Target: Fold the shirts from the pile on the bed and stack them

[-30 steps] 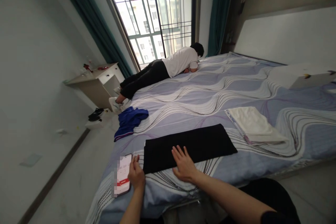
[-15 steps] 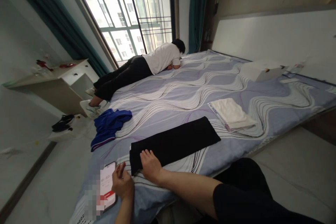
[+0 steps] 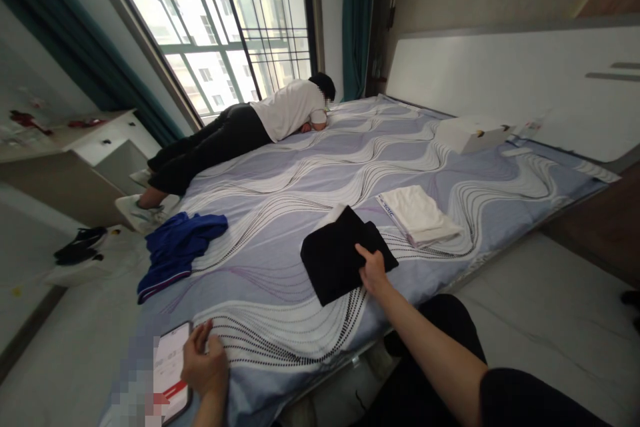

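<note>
A black folded garment (image 3: 335,260) lies doubled over in the middle of the bed's near side, with a strip of white showing at its far edge. My right hand (image 3: 374,271) grips its near right part, thumb and index finger over the cloth and the other fingers curled. Beside a phone (image 3: 173,363) with a lit screen, my left hand (image 3: 206,361) rests on the bed, fingers loosely bent and apart, holding nothing. A white folded garment (image 3: 420,215) lies just beyond the black one. To the left is a crumpled blue garment (image 3: 180,250) with a striped hem.
A person (image 3: 290,110) in a white top lies face down along the far side of the patterned bed (image 3: 270,287). A white box (image 3: 473,135) sits near the headboard (image 3: 500,80). At the left stands a cabinet (image 3: 75,167), with dark shoes (image 3: 80,245) nearby.
The black garment's left end has been folded over to the right, making it shorter. My right hand has moved right with it. My left hand stays beside the phone; the view has shifted slightly.
</note>
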Demonstrator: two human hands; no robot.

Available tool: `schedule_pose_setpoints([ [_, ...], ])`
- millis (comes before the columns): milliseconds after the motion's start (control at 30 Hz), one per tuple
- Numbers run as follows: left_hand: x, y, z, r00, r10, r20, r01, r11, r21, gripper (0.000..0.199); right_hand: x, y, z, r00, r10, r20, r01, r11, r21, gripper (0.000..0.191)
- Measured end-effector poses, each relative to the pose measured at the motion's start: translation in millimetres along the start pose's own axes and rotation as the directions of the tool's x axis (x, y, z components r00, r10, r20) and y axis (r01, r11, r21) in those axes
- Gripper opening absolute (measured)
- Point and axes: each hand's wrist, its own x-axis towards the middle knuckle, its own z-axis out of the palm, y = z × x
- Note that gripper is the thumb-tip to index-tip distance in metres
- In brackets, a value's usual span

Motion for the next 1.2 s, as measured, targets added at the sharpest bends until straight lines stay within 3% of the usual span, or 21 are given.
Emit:
schedule_pose_setpoints([
  [133, 0, -5, 9.8, 0.993, 0.101, 0.064, -0.104, 0.993, 0.051, 0.040, 26, -25, -74, 0.934, 0.349, -0.069, -0.356, 0.921, -0.160, 0.022],
  [233, -24, 15, 24.4, 0.939, 0.286, 0.192, -0.307, 0.947, 0.091, 0.043, 40, -35, -95, 0.897, 0.441, -0.027, -0.434, 0.867, -0.245, 0.018],
  [300, -52, 40, 37.6, 0.839, 0.414, 0.354, -0.439, 0.898, -0.010, 0.051, 50, -38, -95, 0.881, 0.473, -0.012, -0.452, 0.834, -0.316, 0.021],
  [400, -100, 84, 59.0, 0.642, 0.539, 0.545, -0.562, 0.815, -0.144, 0.067, 66, -39, -85, 0.884, 0.465, -0.040, -0.433, 0.785, -0.442, 0.029],
  [433, -113, 98, 65.5, 0.615, 0.544, 0.571, -0.586, 0.800, -0.131, 0.070, 71, -38, -82, 0.890, 0.453, -0.055, -0.420, 0.767, -0.486, 0.032],
  [500, -134, 118, 76.3, 0.620, 0.523, 0.585, -0.614, 0.788, -0.053, 0.069, 78, -36, -76, 0.900, 0.430, -0.072, -0.392, 0.728, -0.562, 0.036],
  [600, -149, 132, 85.8, 0.651, 0.496, 0.574, -0.625, 0.780, 0.035, 0.060, 79, -31, -72, 0.911, 0.409, -0.058, -0.351, 0.692, -0.631, 0.036],
  [867, -149, 128, 96.3, 0.621, 0.569, 0.539, -0.686, 0.727, 0.023, 0.057, 77, -33, -75, 0.916, 0.401, 0.011, -0.283, 0.665, -0.691, 0.031],
  [967, -136, 117, 90.7, 0.645, 0.618, 0.449, -0.685, 0.728, -0.019, 0.051, 73, -31, -66, 0.905, 0.419, 0.071, -0.255, 0.669, -0.699, 0.025],
  [1067, -117, 90, 70.9, 0.695, 0.631, 0.345, -0.663, 0.748, -0.034, 0.048, 60, -17, -52, 0.866, 0.480, 0.139, -0.240, 0.643, -0.727, 0.025],
  [1200, -99, 49, 39.5, 0.700, 0.605, 0.379, -0.644, 0.764, -0.031, 0.048, 41, 10, -34, 0.836, 0.525, 0.158, -0.224, 0.590, -0.776, 0.029],
])
